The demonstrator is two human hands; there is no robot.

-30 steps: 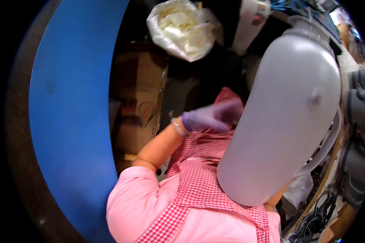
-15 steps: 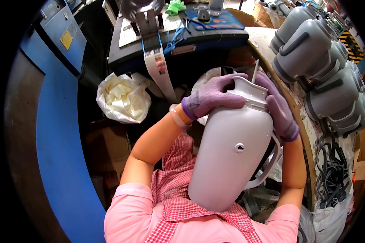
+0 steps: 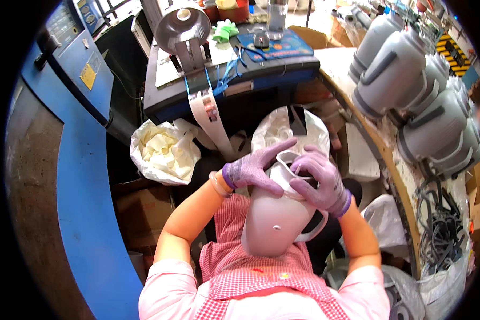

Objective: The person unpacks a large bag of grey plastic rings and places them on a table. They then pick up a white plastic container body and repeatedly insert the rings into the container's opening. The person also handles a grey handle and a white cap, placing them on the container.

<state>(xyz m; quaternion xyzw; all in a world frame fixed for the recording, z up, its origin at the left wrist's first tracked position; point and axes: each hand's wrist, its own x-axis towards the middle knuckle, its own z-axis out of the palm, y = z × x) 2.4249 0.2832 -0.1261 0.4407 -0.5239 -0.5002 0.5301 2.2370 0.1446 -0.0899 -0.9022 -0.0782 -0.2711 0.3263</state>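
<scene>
A pale grey plastic jug (image 3: 272, 224) leans in my lap, with its mouth and spout pointing away from me and its handle on the right. My left hand (image 3: 255, 169), in a purple glove, grips the left side of the neck, its thumb along the shoulder. My right hand (image 3: 322, 178), gloved alike, curls over the right side of the mouth, fingertips at the opening. A thin pale piece shows by those fingertips; its kind cannot be made out. A small round hole marks the jug's side.
Several finished-looking grey jugs (image 3: 392, 72) stand on the curved bench at right, above a heap of dark straps (image 3: 440, 229). Ahead is a black table (image 3: 160, 98) with a metal bowl-shaped lamp (image 3: 182, 31). Two white bags (image 3: 154, 168) stand below; a blue cabinet (image 3: 85, 213) is at left.
The jug has come lower and tilted, its mouth nearer me. My right hand has moved from beside the neck to over the mouth; the upright pale rod beside it no longer shows.
</scene>
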